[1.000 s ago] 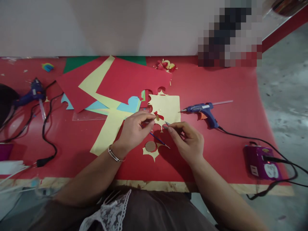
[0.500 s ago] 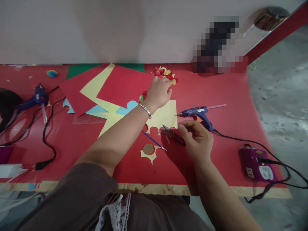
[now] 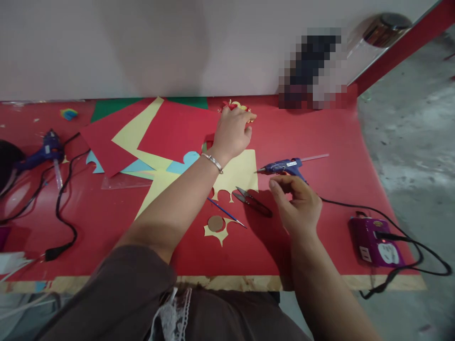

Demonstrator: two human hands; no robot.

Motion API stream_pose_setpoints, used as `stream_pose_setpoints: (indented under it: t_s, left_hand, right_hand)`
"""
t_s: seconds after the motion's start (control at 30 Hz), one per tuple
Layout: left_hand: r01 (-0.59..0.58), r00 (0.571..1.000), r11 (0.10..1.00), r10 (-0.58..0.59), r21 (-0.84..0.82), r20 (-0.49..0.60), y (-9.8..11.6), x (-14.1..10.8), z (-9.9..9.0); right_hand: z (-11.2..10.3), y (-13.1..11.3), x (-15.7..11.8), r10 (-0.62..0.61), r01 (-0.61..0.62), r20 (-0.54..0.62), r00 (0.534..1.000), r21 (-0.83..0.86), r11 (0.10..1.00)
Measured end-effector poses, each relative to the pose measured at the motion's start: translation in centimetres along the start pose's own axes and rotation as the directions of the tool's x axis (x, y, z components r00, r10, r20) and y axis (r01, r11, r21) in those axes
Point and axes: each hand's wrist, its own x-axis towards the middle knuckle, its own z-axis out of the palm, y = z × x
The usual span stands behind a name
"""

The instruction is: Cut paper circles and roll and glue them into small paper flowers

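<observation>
My left hand (image 3: 232, 130) reaches across to a small pile of cut red and yellow paper pieces (image 3: 237, 105) near the wall. Its fingers are stretched out over the pile and partly hide it; I see nothing held. A yellow paper sheet (image 3: 240, 168) with round bites cut from its near edge lies under that wrist. My right hand (image 3: 298, 203) hovers with loosely curled fingers and nothing visible in them. Left of it rest thread snips (image 3: 254, 202), blades apart. Just beyond it lies a blue glue gun (image 3: 284, 166). A brown disc (image 3: 215, 223) sits on a yellow paper scrap (image 3: 222, 236).
Red sheets (image 3: 174, 130), yellow and light blue paper overlap at the back left. A thin blue-handled tool (image 3: 225, 211) lies mid-table. Another glue gun (image 3: 51, 147) is at left with cables. A purple power box (image 3: 377, 241) stands at right, its cord looping past the edge.
My right hand has drawn slightly right, away from the snips. My left hand stays over the paper pile, now covering more of it. The view has shifted a little.
</observation>
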Motion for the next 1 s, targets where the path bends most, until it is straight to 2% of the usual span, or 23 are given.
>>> stream_pose_setpoints:
  t_s: [0.1, 0.17, 0.23, 0.3, 0.37, 0.43, 0.63, 0.77, 0.9, 0.97, 1.0]
  left_hand:
    - [0.006, 1.0, 0.999, -0.007, -0.051, -0.012, 2.4, -3.7, -3.4]
    - [0.033, 0.995, 0.994, -0.043, -0.109, -0.088, 4.1, -6.9, -5.6]
    - [0.063, 0.991, 0.985, -0.081, -0.162, -0.105, 5.4, -10.0, -7.1]
    - [0.104, 0.989, 0.97, -0.125, -0.221, -0.08, 6.2, -12.8, -7.8]
    - [0.14, 0.988, 0.956, -0.153, -0.256, -0.03, 6.6, -14.9, -7.9]
    - [0.15, 0.988, 0.948, -0.153, -0.281, 0.01, 6.9, -16.2, -7.6]
    - [0.319, 0.937, 0.815, -0.196, -0.483, 0.288, 8.9, -17.3, -6.3]
    - [0.348, 0.922, 0.78, -0.185, -0.521, 0.339, 9.8, -17.5, -5.5]
    - [0.373, 0.908, 0.758, -0.182, -0.534, 0.376, 10.2, -18.1, -5.2]
    - [0.447, 0.878, 0.676, -0.209, -0.586, 0.43, 10.8, -18.3, -4.8]
    - [0.503, 0.853, 0.607, -0.232, -0.616, 0.468, 11.2, -18.4, -4.4]
  right_hand:
    - [-1.1, 1.0, 0.8, 0.016, -0.026, -0.103, 0.995, -0.099, 0.995]
    - [-2.0, 1.9, 1.5, 0.051, -0.074, -0.146, 0.988, -0.16, 0.984]
    - [-2.8, 3.0, 2.1, 0.074, -0.107, -0.144, 0.987, -0.237, 0.966]
    - [-3.4, 4.2, 2.6, 0.051, -0.078, -0.095, 0.994, -0.306, 0.949]
    - [-3.8, 5.3, 3.0, 0.028, -0.034, -0.02, 0.999, -0.377, 0.926]
    - [-4.0, 6.2, 3.1, 0.019, -0.017, 0.0, 1.0, -0.441, 0.897]
    - [-4.0, 7.8, 3.1, 0.118, -0.083, 0.036, 0.992, -0.509, 0.857]
    - [-4.0, 7.8, 3.3, 0.178, -0.14, 0.039, 0.983, -0.462, 0.876]
    - [-4.1, 7.0, 3.3, 0.288, -0.264, 0.029, 0.957, -0.322, 0.909]
    - [-3.9, 6.4, 3.2, 0.312, -0.293, 0.027, 0.95, -0.27, 0.917]
    - [-3.8, 6.2, 3.1, 0.309, -0.292, 0.032, 0.951, -0.249, 0.923]
